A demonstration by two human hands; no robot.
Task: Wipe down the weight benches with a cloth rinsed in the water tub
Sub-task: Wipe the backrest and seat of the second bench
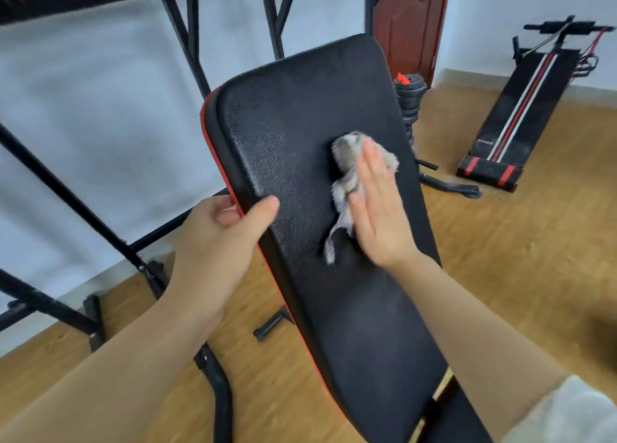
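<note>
Wooden floor and a pale wall frame a small gym room. At the centre, the right hand lies flat with its fingers straight and together, pressing a crumpled grey cloth onto the black padded top of the weight bench. The cloth sits about midway up the tilted pad, mostly under and just left of the fingers, with a thin tail trailing down beside the palm. The left hand grips the pad's left, red-trimmed edge, thumb lying on the top face and fingers curled round the side.

Behind the pad stand the slanted black bars of a metal frame. Just past the pad's right edge is a stack of dark weight plates with a red piece on top, in front of a brown door. Well apart to the right, a black sit-up board with red and white stripes lies sloped on the floor.
</note>
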